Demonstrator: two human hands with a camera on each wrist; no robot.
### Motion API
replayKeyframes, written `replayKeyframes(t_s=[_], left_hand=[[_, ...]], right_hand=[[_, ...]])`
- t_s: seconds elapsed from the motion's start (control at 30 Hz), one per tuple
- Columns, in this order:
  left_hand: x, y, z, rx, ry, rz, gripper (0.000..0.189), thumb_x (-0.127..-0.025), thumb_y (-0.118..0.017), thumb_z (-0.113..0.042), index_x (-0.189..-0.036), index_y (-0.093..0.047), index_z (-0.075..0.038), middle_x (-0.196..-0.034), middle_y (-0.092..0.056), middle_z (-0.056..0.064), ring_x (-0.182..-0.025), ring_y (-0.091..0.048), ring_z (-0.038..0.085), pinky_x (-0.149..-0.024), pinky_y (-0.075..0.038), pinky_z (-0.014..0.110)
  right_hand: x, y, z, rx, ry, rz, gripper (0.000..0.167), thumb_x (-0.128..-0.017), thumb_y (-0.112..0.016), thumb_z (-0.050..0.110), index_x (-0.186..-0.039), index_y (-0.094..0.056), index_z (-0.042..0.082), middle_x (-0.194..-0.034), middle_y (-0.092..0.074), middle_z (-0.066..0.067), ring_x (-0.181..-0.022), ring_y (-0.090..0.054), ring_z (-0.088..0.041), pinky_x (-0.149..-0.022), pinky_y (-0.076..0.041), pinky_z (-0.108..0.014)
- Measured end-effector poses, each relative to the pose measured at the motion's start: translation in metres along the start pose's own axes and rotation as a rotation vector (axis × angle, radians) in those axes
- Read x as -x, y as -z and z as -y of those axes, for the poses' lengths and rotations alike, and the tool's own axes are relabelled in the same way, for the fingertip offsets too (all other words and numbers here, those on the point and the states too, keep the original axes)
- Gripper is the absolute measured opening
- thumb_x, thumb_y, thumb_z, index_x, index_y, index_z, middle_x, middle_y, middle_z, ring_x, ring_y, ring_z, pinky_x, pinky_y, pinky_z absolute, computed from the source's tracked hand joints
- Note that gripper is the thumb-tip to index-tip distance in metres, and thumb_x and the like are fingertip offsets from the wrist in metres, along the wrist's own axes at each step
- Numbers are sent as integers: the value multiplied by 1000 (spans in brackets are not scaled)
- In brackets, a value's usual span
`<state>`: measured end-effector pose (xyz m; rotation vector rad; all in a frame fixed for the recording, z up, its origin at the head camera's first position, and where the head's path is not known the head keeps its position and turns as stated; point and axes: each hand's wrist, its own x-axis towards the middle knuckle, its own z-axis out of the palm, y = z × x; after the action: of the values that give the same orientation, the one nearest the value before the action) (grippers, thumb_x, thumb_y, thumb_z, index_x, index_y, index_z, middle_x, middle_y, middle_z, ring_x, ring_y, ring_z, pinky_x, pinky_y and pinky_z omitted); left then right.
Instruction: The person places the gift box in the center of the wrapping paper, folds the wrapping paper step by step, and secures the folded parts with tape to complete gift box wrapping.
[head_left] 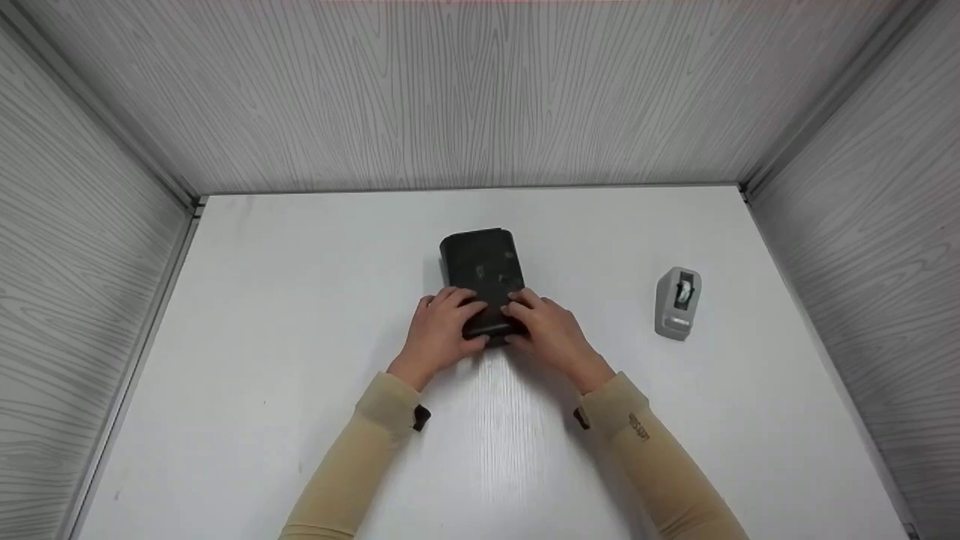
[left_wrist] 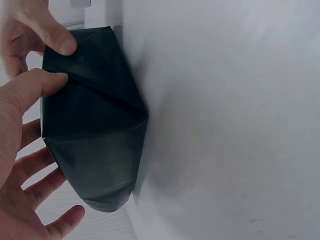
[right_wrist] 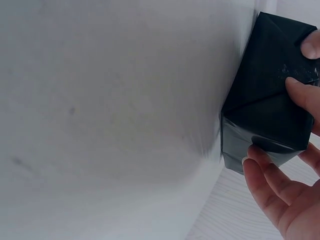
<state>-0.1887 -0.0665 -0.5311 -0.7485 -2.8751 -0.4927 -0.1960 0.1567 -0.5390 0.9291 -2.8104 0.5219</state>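
A box wrapped in black paper lies on the white table, its long side running away from me. My left hand grips its near left corner, and my right hand grips the near right corner. Both thumbs press on the near end, where the left wrist view shows the wrapping folded into slanting flaps. Fingers of each hand lie over the top and sides. In the right wrist view, two fingertips of the right hand touch the side of the wrapping.
A grey tape dispenser with a roll in it stands to the right on the table. Wood-grain panels rise behind the table and on both sides.
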Motion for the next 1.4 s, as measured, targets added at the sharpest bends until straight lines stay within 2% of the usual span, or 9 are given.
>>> replayKeyframes(t_s=[0.17, 0.33, 0.53, 0.7, 1.03, 1.2, 1.3, 1.4], left_hand=[[0, 1, 3, 42, 9, 19, 51, -88, -71, -45, -129, -66, -16, -134, -56, 5, -127, -46, 25, -97, -40, 53], [0, -3, 2, -20, -24, 29, 62, -81, -80, -43, -133, -61, -15, -135, -54, 7, -127, -44, 27, -97, -40, 52], [1, -9, 0, -95, -48, -10, 62, -80, -81, -40, -134, -60, -16, -133, -54, 8, -129, -43, 29, -99, -38, 51], [2, -9, -1, -91, -51, -33, 59, -81, -80, -38, -132, -63, -14, -133, -54, 10, -134, -41, 29, -101, -39, 53], [1, -9, -1, -63, -40, -51, 55, -83, -77, -39, -129, -66, -13, -133, -56, 10, -132, -45, 29, -98, -44, 50], [0, -9, -3, -48, -36, -65, 53, -82, -77, -37, -128, -67, -12, -132, -57, 11, -132, -46, 29, -98, -45, 48], [0, -9, -4, -48, -30, -57, 53, -82, -77, -35, -128, -66, -12, -132, -56, 11, -132, -45, 30, -98, -45, 48], [0, -8, -5, -50, -18, -40, 53, -83, -76, -35, -129, -66, -12, -132, -56, 11, -133, -44, 29, -98, -45, 47]], right_hand=[[0, 0, 0, -16, -9, 4, 32, -86, -78, 24, -114, -66, 14, -127, -54, -6, -98, -62, -27, -79, -53, -41], [0, -1, 0, -16, -11, 1, 32, -86, -79, 23, -113, -67, 14, -127, -55, -6, -98, -62, -28, -77, -53, -42], [0, -1, 0, -13, -13, 3, 32, -86, -79, 23, -114, -67, 14, -129, -54, -6, -99, -62, -28, -79, -53, -42], [0, -1, 0, -5, -15, 12, 33, -86, -78, 24, -116, -67, 13, -130, -53, -6, -100, -62, -28, -79, -53, -42], [1, -1, 3, -24, -33, -15, 38, -85, -79, 22, -119, -65, 12, -132, -53, -7, -104, -62, -28, -84, -52, -41], [3, 1, -1, -162, -86, 1, 41, -86, -79, 18, -124, -65, 11, -137, -51, -4, -114, -59, -24, -91, -49, -39], [4, 5, -5, -327, -146, 33, 41, -89, -75, 16, -128, -65, 11, -141, -49, -1, -118, -56, -21, -89, -50, -39], [6, 10, -12, -501, -181, 49, 36, -93, -70, 14, -128, -65, 8, -145, -48, -3, -124, -53, -22, -90, -51, -40]])
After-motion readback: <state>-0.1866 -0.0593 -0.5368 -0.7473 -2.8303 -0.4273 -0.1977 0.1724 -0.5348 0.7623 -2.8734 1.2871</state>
